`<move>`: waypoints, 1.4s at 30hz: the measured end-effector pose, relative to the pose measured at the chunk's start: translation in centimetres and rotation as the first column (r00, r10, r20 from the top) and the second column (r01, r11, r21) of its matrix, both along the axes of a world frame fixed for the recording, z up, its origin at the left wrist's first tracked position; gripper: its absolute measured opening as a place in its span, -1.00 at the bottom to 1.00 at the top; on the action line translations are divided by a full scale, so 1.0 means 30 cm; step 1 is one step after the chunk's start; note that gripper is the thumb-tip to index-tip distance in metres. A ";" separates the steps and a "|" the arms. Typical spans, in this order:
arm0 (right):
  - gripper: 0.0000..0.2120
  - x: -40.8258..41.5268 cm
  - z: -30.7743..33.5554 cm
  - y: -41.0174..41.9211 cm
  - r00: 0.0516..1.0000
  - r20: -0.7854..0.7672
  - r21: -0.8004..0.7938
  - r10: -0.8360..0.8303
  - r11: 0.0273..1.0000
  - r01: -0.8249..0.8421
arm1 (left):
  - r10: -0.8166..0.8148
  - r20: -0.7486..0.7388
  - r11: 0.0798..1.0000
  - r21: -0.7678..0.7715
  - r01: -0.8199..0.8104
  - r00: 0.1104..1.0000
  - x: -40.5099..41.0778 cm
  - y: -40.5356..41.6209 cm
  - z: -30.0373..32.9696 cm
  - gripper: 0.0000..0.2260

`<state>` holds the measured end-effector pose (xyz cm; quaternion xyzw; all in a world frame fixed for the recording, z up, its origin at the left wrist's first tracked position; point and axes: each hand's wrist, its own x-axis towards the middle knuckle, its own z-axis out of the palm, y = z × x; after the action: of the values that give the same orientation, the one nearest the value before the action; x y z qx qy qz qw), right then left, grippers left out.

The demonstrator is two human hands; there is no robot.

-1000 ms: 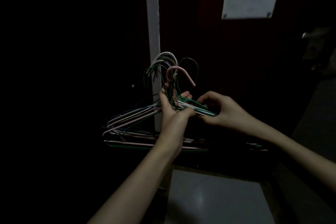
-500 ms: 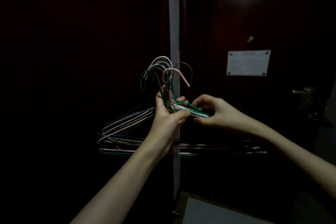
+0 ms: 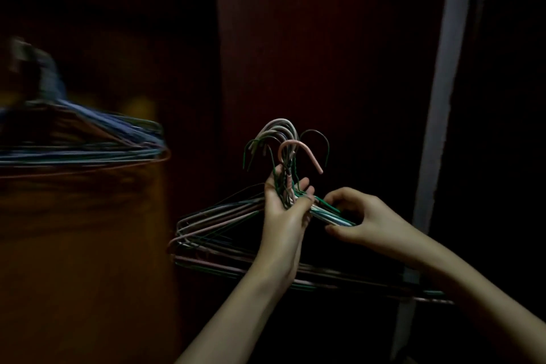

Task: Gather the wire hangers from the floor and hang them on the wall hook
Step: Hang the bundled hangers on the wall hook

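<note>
Here both hands (image 3: 285, 213) (image 3: 362, 217) grip bundled wire hangers (image 3: 224, 216).

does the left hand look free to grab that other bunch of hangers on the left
Probably not as things stand. The left hand is closed around the necks of its own bunch, so its fingers are occupied. The other bunch hangs off to the left, apart from both hands, with nothing between.

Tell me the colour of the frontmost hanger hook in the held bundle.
Pale pink, clearest in the head view: the frontmost hook curves above the left hand.
</note>
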<state>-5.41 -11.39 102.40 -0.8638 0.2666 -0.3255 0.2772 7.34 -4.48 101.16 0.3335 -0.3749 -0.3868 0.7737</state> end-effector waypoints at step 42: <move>-0.82 1.255 0.156 0.412 0.836 0.173 -0.073 0.521 0.853 -0.517 | 0.429 -0.038 0.902 0.081 -0.425 0.903 0.935 0.616 0.080 -0.31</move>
<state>32.24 0.97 107.08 -0.8726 -0.0083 -0.3205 0.3685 35.38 14.00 103.56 0.4240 -0.2573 -0.2301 0.8373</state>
